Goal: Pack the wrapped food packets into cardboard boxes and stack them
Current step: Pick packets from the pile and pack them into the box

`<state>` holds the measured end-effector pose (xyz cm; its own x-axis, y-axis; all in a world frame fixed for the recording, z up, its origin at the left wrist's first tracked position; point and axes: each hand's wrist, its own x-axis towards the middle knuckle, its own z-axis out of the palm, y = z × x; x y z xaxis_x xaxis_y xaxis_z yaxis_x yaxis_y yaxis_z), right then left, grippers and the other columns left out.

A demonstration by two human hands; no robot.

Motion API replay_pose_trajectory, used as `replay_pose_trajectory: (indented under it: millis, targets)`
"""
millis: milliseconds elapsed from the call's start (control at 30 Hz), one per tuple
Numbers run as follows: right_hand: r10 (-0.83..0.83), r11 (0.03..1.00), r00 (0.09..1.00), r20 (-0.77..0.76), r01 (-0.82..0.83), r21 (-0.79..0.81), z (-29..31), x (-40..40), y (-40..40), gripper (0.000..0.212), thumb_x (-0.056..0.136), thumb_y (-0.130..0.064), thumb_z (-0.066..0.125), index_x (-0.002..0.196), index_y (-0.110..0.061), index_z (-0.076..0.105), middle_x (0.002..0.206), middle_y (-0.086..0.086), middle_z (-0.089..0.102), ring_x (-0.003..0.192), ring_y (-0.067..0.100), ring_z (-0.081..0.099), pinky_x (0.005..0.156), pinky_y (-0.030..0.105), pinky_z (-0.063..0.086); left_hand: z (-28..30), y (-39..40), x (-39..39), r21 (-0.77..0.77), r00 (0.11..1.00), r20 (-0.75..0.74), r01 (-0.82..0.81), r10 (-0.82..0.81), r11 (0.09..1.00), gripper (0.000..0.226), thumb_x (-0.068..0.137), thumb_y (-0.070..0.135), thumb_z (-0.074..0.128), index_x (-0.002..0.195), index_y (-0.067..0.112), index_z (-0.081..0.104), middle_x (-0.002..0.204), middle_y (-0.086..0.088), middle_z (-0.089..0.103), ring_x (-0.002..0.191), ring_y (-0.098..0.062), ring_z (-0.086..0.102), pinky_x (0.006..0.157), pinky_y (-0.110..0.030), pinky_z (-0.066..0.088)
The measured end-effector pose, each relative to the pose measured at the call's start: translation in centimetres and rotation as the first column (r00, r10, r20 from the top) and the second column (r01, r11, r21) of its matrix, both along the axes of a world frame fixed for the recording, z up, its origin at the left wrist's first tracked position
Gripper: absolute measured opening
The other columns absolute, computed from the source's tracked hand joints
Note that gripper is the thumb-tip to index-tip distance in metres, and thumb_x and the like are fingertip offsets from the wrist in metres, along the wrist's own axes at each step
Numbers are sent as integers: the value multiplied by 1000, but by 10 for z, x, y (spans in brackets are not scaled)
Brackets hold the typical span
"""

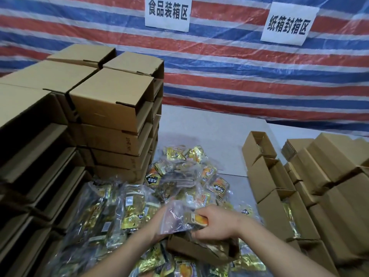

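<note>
A heap of wrapped food packets [179,176], gold and orange in clear plastic, covers the table in front of me. An open cardboard box [199,250] lies tilted on the heap near the bottom centre. My right hand [217,222] grips a clear bag of packets [179,216] over the box's mouth. My left hand [159,224] is mostly hidden behind that bag and holds it from the left side.
Tall stacks of closed cardboard boxes [111,108] fill the left. On the right stands a row of open boxes [265,172], with more cardboard boxes [335,176] beside them. A striped tarp with two paper signs [167,13] hangs behind the white table [209,132].
</note>
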<state>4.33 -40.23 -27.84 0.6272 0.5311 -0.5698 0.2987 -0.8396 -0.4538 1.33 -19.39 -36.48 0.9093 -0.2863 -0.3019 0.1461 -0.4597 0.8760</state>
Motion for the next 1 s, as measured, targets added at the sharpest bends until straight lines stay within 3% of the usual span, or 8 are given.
replay_pose_trajectory:
  millis: [133,267,433,567,700,800,900,1000]
  targets:
    - [33,993,999,-41,-37,-110,-7,2,8,47,83,-59,59,118,-27,57,100,-5,60,90,17,59,68,27,42,-1,-4,1,-15,1000,1,23,-23,1000,22,105,12,45,93,23,59,93,5,61,62,9,65,56,-11,50]
    - [81,966,997,6,-77,-248,-11,0,19,65,88,-59,51,142,-22,43,130,6,59,108,26,58,86,35,49,2,-12,6,-112,993,-82,-94,85,989,22,107,23,40,114,16,60,117,1,63,104,-9,64,87,-15,50]
    - [141,854,984,-111,-177,-489,-36,-3,33,43,95,-37,51,126,-8,59,120,12,64,105,32,63,83,39,49,-10,-17,4,-10,991,39,-129,129,992,30,105,33,44,127,19,59,115,20,48,112,0,44,77,5,29]
    - [144,915,989,-39,-148,-375,-74,-14,31,38,97,-5,50,134,-3,53,129,20,58,114,38,59,95,45,48,-15,-16,4,27,992,21,-128,128,991,36,104,42,43,134,27,55,127,19,46,117,1,42,90,-14,36]
    - [-98,993,990,-101,91,-73,-70,-15,15,47,92,-24,63,138,-21,54,130,0,62,115,19,59,100,32,46,-17,-15,4,25,986,0,-169,169,985,34,103,44,43,131,31,57,124,21,51,119,-3,48,94,-21,38]
    - [-141,990,988,-68,142,16,-54,-10,2,34,91,-38,62,123,-26,65,114,-4,69,99,13,63,85,29,51,-16,-15,4,11,984,-22,-179,179,984,27,102,46,44,123,35,58,115,19,58,107,-1,56,91,-24,46]
    - [-179,982,981,-79,173,-78,-48,-11,-5,36,97,-50,46,84,-22,65,83,-3,65,77,16,61,66,30,46,-17,-15,4,-14,982,-29,-187,186,982,28,102,45,43,121,32,60,117,19,59,111,-4,57,96,-28,47]
    - [-205,948,949,-241,132,-290,-61,-11,-3,51,100,-52,30,108,-16,64,113,8,63,97,22,58,83,32,42,-16,-18,5,11,985,-8,-173,174,985,31,103,45,42,127,32,57,125,24,44,117,2,43,91,-19,36]
